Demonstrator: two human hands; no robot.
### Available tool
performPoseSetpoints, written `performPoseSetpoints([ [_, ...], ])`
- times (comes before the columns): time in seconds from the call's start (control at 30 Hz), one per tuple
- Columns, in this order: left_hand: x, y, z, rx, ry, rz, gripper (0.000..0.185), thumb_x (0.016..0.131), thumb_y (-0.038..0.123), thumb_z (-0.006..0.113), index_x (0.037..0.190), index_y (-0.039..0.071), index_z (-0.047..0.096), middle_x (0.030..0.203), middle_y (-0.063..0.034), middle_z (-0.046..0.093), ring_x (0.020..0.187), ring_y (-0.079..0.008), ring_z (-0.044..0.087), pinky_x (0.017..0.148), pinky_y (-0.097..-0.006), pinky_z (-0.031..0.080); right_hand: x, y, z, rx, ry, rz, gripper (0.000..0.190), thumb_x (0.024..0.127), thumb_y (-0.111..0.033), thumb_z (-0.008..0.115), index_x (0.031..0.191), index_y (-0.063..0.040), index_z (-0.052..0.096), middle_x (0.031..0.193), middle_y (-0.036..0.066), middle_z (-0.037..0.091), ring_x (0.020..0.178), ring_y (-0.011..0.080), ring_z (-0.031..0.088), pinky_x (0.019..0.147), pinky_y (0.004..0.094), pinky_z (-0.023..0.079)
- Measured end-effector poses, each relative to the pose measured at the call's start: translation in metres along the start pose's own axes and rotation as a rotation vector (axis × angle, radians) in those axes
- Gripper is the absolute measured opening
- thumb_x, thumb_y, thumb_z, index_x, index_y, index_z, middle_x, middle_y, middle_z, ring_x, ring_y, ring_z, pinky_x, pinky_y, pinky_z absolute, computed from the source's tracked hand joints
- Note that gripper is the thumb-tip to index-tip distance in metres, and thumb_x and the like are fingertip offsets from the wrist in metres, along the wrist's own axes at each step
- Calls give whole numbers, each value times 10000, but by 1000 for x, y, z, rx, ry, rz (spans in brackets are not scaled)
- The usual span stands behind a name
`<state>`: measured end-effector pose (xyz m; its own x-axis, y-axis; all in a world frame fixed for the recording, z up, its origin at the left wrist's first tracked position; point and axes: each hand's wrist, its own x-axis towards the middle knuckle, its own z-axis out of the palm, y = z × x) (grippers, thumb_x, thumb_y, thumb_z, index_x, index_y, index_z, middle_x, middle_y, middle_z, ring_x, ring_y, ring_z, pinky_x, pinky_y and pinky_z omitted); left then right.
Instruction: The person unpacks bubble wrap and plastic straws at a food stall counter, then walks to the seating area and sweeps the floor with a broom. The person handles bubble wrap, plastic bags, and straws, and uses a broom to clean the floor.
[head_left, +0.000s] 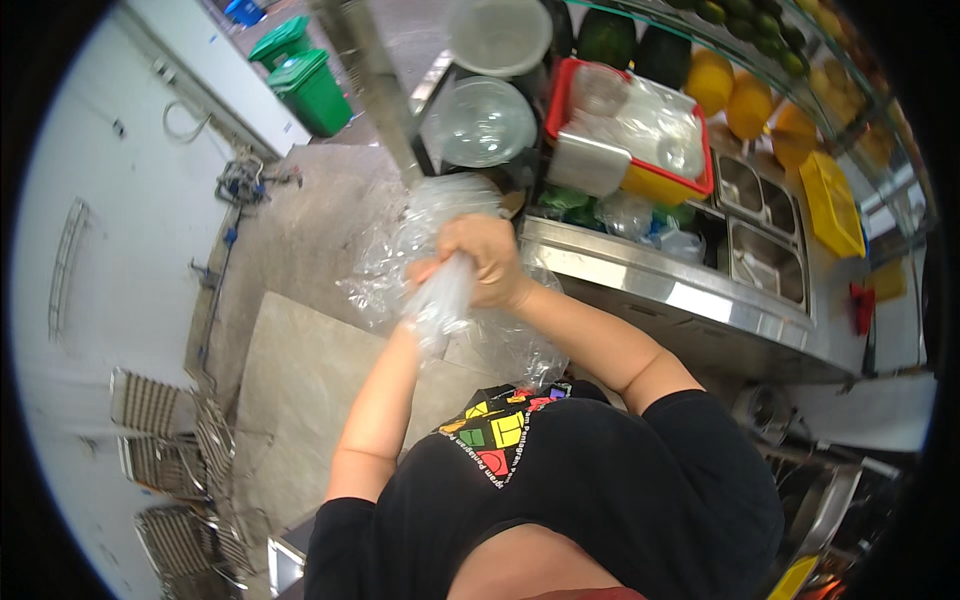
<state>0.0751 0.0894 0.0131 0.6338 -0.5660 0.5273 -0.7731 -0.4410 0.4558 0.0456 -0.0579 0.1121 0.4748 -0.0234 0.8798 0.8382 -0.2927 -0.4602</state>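
Note:
Both my hands are together in front of me, around a bunch of clear plastic bags (442, 300). My right hand (484, 255) is closed around the gathered plastic, its knuckles upward. Mostly hidden behind the plastic and the other hand, my left hand (421, 271) shows only some blurred fingers against the bunch. Loose, crinkled plastic spreads out beyond the hands and hangs below them, towards my black T-shirt. Which arm belongs to which side follows from the picture: the left forearm rises from the lower left, the right from the lower right.
On the right runs a steel counter (660, 281) with metal food pans (765, 259) and a red-rimmed basket (705, 161) of plastic items. Translucent round containers (499, 37) stand at its far end. Folding chairs (150, 409) line the left wall; green bins (315, 90) stand beyond.

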Motion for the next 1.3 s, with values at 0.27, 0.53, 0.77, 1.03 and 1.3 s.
performPoseSetpoints([
  [0.27, 4, 15, -14, -47, 34, 57, 223, 779, 94, 625, 990, 44, 576, 881, -62, 576, 807, -185, 561, 684, -303, 449, -6, 7, -6, 84, 37, 62, 292, 485, -194, 680, 729, -103, 548, 647, 59, 562, 611, 278, 571, 531, 343, 433],
  [0.53, 16, 24, -4, -52, 42, 110, 114, 814, 52, 598, 917, 12, 574, 812, -12, 566, 744, -103, 557, 639, -229, 445, -12, 21, -24, 84, -65, 68, 239, 561, -238, 671, 721, -103, 556, 650, 65, 566, 618, 280, 571, 532, 348, 432],
  [0.77, 7, -2, -6, 161, -47, 64, 230, 798, 103, 638, 1007, 22, 588, 926, -134, 617, 835, -274, 586, 711, -366, 448, -15, 32, -39, 48, -98, -11, 240, 606, -179, 723, 700, -74, 528, 615, 66, 527, 569, 275, 545, 503, 346, 412],
  [1.03, 29, 47, -9, 117, -26, -91, 239, 731, 70, 674, 950, 5, 604, 848, -101, 655, 768, -199, 648, 657, -279, 497, -19, 36, -35, -97, -79, -68, 255, 588, -169, 710, 704, -70, 506, 659, 88, 511, 617, 296, 530, 539, 369, 408],
  [1.3, 33, 103, -47, -120, 400, 159, 330, 701, 194, 772, 932, 15, 619, 932, -152, 665, 779, -264, 664, 659, -311, 524, -20, 31, -32, -142, -89, -25, 292, 623, -205, 723, 760, -80, 498, 713, 79, 500, 669, 299, 503, 578, 372, 366],
])
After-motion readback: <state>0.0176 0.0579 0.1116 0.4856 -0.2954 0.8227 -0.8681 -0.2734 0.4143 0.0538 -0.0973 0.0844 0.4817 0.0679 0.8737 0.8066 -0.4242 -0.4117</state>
